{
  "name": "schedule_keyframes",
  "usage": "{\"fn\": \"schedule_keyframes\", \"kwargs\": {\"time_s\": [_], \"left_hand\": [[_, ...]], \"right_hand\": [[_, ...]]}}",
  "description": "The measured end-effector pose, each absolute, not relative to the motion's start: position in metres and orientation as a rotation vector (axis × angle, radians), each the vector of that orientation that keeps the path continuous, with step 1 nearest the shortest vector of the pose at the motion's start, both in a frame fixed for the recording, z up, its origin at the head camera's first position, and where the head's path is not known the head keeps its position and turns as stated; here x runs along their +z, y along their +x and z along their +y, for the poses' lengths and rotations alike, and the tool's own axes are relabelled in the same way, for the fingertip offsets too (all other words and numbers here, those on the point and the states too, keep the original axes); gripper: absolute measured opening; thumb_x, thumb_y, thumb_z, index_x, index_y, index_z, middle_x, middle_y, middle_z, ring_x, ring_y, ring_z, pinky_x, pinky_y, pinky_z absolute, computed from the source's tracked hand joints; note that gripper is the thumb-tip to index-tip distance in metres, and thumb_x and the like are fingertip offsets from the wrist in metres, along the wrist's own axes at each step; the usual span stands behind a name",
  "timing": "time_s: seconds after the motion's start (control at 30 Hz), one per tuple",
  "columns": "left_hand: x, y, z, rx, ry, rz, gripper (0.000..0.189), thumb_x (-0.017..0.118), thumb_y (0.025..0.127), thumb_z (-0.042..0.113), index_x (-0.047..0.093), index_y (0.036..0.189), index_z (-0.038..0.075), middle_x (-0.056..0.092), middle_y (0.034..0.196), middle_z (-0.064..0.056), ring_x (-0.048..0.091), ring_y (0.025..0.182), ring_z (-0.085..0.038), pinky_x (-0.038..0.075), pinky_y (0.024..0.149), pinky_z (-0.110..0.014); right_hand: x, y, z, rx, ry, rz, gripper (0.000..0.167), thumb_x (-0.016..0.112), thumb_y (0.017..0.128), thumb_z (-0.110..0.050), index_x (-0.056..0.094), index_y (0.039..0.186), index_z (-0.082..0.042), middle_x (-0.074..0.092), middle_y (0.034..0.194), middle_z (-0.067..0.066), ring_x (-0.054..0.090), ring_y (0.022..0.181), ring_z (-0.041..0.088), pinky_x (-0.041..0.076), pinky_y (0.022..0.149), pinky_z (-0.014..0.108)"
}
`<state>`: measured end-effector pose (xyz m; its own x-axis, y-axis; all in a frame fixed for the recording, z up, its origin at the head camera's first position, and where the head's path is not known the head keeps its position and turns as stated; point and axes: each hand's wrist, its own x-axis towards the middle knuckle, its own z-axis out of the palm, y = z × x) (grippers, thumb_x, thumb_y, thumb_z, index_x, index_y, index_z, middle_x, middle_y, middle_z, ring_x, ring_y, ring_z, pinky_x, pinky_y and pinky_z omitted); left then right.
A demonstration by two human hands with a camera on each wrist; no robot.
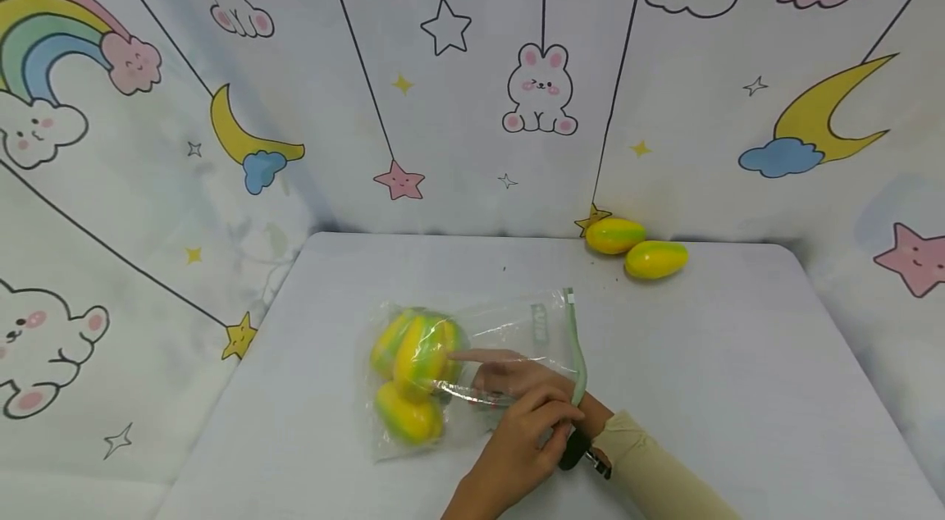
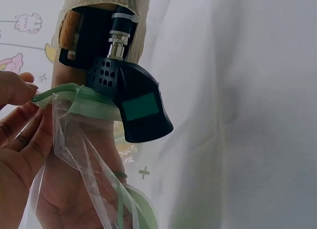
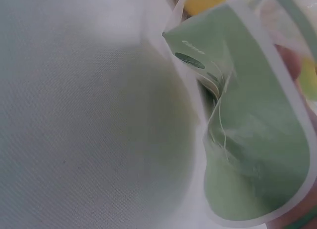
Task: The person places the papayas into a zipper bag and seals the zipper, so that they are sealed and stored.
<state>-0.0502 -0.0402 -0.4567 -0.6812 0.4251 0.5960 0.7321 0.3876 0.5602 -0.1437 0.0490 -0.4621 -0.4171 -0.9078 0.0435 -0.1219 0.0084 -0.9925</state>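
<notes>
A clear zip bag [image 1: 509,319] with a green zip edge lies on the white table, with several yellow-green mangoes [image 1: 421,356] in its far left end. My right hand [image 1: 517,376] is inside the bag, its index finger extended to the mangoes and apparently touching one. Whether its other fingers hold anything cannot be made out through the plastic. My left hand [image 1: 524,438] pinches the green zip edge [image 2: 47,93] at the bag's mouth, close to the right wrist. In the right wrist view, the bag's green printed panel [image 3: 262,135] covers most of the right hand.
Two more mangoes, one [image 1: 615,236] against the backdrop and one [image 1: 656,260] just in front of it, lie at the table's back edge. A black wrist camera [image 2: 133,100] sits on the right wrist, below the beige sleeve [image 1: 657,462]. Patterned cloth walls surround the table [image 1: 738,356].
</notes>
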Motion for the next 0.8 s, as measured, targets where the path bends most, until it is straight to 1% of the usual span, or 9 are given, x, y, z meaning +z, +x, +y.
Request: {"fn": "schedule_keyframes", "kwargs": {"time_s": [0.07, 0.2, 0.3, 0.43, 0.5, 0.57, 0.63, 0.7, 0.8], "left_hand": [[-0.457, -0.05, -0.04, -1.198, -1.003, -2.298, 0.026, 0.067, 0.085, -0.007, 0.067, 0.104, 0.01, 0.057, 0.105, 0.002, 0.056, 0.09, -0.004, 0.045, 0.081, -0.003], [-0.456, -0.049, -0.04, -1.196, -1.014, -2.299, 0.024, 0.066, 0.086, -0.006, 0.067, 0.104, 0.01, 0.058, 0.104, 0.002, 0.056, 0.089, -0.003, 0.045, 0.08, -0.004], [-0.455, -0.049, -0.039, -1.187, -1.04, -2.305, 0.02, 0.064, 0.089, -0.004, 0.068, 0.101, 0.012, 0.059, 0.102, 0.003, 0.055, 0.087, -0.002, 0.044, 0.077, -0.003], [-0.454, -0.051, -0.039, -1.169, -1.08, -2.31, 0.017, 0.062, 0.091, -0.001, 0.068, 0.098, 0.013, 0.061, 0.099, 0.004, 0.055, 0.085, -0.001, 0.043, 0.077, -0.001], [-0.453, -0.052, -0.039, -1.174, -1.093, -2.312, 0.016, 0.062, 0.091, -0.001, 0.068, 0.098, 0.013, 0.061, 0.099, 0.004, 0.055, 0.086, -0.002, 0.043, 0.078, -0.002], [-0.453, -0.052, -0.039, -1.186, -1.098, -2.31, 0.017, 0.063, 0.09, -0.003, 0.068, 0.098, 0.012, 0.062, 0.1, 0.003, 0.055, 0.085, -0.002, 0.043, 0.078, -0.002], [-0.453, -0.052, -0.039, -1.193, -1.082, -2.31, 0.02, 0.065, 0.088, -0.004, 0.068, 0.099, 0.012, 0.062, 0.103, 0.002, 0.056, 0.086, -0.003, 0.044, 0.078, -0.002], [-0.454, -0.051, -0.04, -1.195, -1.042, -2.313, 0.022, 0.066, 0.087, -0.005, 0.068, 0.101, 0.012, 0.061, 0.105, 0.002, 0.057, 0.09, -0.003, 0.045, 0.08, -0.003], [-0.454, -0.052, -0.042, -1.197, -0.941, -2.295, 0.025, 0.067, 0.085, -0.007, 0.068, 0.102, 0.011, 0.06, 0.104, 0.002, 0.058, 0.091, -0.005, 0.046, 0.081, -0.006]], "right_hand": [[-0.462, -0.143, 0.049, -1.489, -1.061, 1.601, 0.049, 0.041, 0.104, -0.003, 0.03, 0.151, 0.002, 0.062, 0.102, 0.037, 0.059, 0.097, 0.05, 0.052, 0.082, 0.026], [-0.465, -0.143, 0.048, -1.441, -1.069, 1.54, 0.055, 0.04, 0.104, -0.005, 0.021, 0.156, -0.007, 0.062, 0.104, 0.038, 0.057, 0.099, 0.053, 0.053, 0.081, 0.033], [-0.474, -0.148, 0.046, -1.359, -1.147, 1.598, 0.056, 0.041, 0.105, -0.01, 0.021, 0.157, -0.016, 0.067, 0.105, 0.028, 0.064, 0.095, 0.039, 0.054, 0.078, 0.028], [-0.487, -0.155, 0.042, -1.265, -1.257, 1.679, 0.055, 0.039, 0.106, -0.018, 0.02, 0.157, -0.026, 0.072, 0.104, 0.014, 0.068, 0.095, 0.019, 0.053, 0.08, 0.023], [-0.492, -0.156, 0.041, -1.251, -1.266, 1.69, 0.055, 0.038, 0.106, -0.019, 0.019, 0.157, -0.028, 0.072, 0.104, 0.011, 0.068, 0.099, 0.018, 0.052, 0.083, 0.024], [-0.496, -0.157, 0.041, -1.226, -1.268, 1.75, 0.055, 0.039, 0.106, -0.02, 0.021, 0.157, -0.03, 0.073, 0.105, 0.006, 0.067, 0.098, 0.014, 0.052, 0.083, 0.024], [-0.501, -0.157, 0.043, -1.234, -1.238, 1.819, 0.052, 0.042, 0.106, -0.02, 0.028, 0.155, -0.029, 0.072, 0.106, 0.002, 0.066, 0.095, 0.009, 0.053, 0.082, 0.024], [-0.509, -0.158, 0.048, -1.282, -1.18, 1.895, 0.047, 0.046, 0.104, -0.015, 0.041, 0.15, -0.025, 0.072, 0.103, -0.001, 0.064, 0.09, 0.004, 0.053, 0.079, 0.023], [-0.517, -0.16, 0.062, -1.465, -1.145, 1.957, 0.037, 0.052, 0.098, -0.004, 0.057, 0.135, -0.009, 0.073, 0.095, 0.006, 0.065, 0.08, 0.006, 0.055, 0.071, 0.024]]}}
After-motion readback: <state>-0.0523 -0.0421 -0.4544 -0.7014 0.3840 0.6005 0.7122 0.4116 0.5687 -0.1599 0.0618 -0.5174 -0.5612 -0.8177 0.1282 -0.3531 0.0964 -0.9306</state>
